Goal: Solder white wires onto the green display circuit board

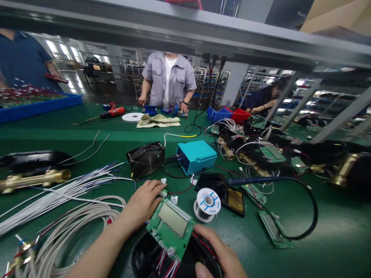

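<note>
A green circuit board (181, 241) with a grey display (173, 219) lies tilted over a black housing (142, 251). Red and white wires (171, 266) run from its lower edge into the housing. At the board's upper left corner, my left hand (145, 202) has its fingers closed on a small white connector (163, 194). My right hand (222, 255) curls around the housing's right side, with a fingertip against the board's right edge. A loose white connector (174, 199) rests just beyond the board. The solder spool (208, 204) stands to the right.
A soldering iron's dark cable (311, 197) loops at right, near more circuit boards (272, 227). Behind stand a fan (147, 160) and a turquoise box (197, 156). White wires (72, 187) and coiled grey cable (78, 216) lie left. A co-worker (169, 77) stands opposite, below a metal shelf beam (174, 27).
</note>
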